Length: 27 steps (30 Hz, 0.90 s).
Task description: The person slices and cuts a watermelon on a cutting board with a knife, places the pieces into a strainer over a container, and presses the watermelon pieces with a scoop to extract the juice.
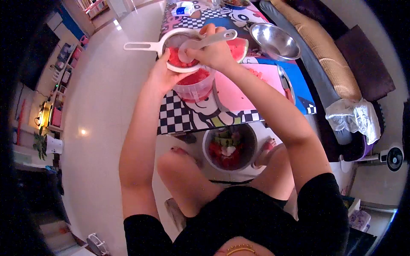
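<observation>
A white strainer [171, 39] with red watermelon pulp [177, 57] in it is held over the table, its handle pointing left. My left hand [164, 70] grips its near left rim. My right hand [215, 53] is closed on a white spoon [215, 37], whose bowl rests in the pulp; some fingers are hidden. Below the strainer stands a clear plastic tub [194, 91] with red watermelon contents. Right of the tub, a pink cutting board [235, 91] carries small watermelon pieces [257, 74]. Behind my right hand lies a cut watermelon wedge [239, 49].
A knife [287, 85] lies at the board's right side. Beyond it sits a metal bowl [275, 40]. A bin [206, 147] with rinds and red scraps stands on the floor between my legs. A white-and-blue packet [184, 9] lies at the table's far end.
</observation>
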Available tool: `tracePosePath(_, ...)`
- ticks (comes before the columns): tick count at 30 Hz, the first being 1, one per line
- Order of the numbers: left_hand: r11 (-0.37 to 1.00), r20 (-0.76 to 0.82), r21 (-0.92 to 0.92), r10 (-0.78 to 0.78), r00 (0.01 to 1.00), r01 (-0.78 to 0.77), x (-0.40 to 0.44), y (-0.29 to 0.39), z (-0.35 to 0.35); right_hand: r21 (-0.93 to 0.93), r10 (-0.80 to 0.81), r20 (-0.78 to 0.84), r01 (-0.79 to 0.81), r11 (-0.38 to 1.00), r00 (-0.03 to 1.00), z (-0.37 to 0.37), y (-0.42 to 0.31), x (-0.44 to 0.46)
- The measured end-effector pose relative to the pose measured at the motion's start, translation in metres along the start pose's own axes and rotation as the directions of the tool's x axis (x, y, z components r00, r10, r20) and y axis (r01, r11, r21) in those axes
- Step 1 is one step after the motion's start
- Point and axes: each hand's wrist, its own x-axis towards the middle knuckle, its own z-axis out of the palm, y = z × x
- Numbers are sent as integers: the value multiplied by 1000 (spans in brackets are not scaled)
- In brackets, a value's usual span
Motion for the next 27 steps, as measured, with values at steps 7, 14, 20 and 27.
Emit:
tracePosePath(7,997,-51,-75,-19,999,16,-8,6,3,396,-82,306,-49,917,948,-12,0,19)
tracePosePath(14,995,43,-101,-23,999,28,-13,10,0,582,-107,202,-31,812,973,-10,6,31)
tracePosePath(20,995,77,-79,-63,995,69,-6,15,-12,458,-249,124,167,873,960,-26,4,36)
tracePosePath(27,992,127,6,-127,984,127,-2,22,-19,407,-441,256,318,856,860,-25,0,46)
